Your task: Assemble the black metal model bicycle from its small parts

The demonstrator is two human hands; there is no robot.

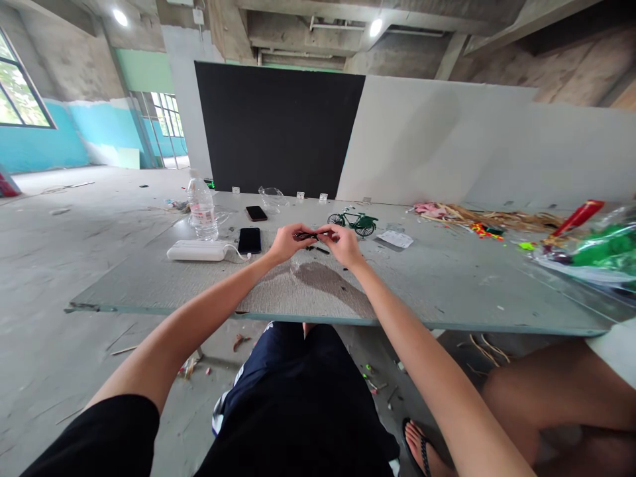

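Over the middle of the table (pixel 163 281), my left hand (pixel 289 242) and my right hand (pixel 342 244) meet, fingers closed on a small dark part (pixel 309 236) held between them. It is thin and mostly covered by the fingertips, so its kind cannot be made out. Just below the hands, a few small dark pieces (pixel 322 250) lie on the table mat. A green model bicycle (pixel 354 221) with dark wheels stands right behind my right hand. To its right lies a white printed paper (pixel 395 239).
Left of my hands are a phone (pixel 249 240), a second phone (pixel 256 213), a white power strip (pixel 197 250) and a clear plastic bottle (pixel 201 211). Craft scraps (pixel 477 217) and a bag of green material (pixel 609 245) lie at right. Another person's leg (pixel 546 391) is close by on the right.
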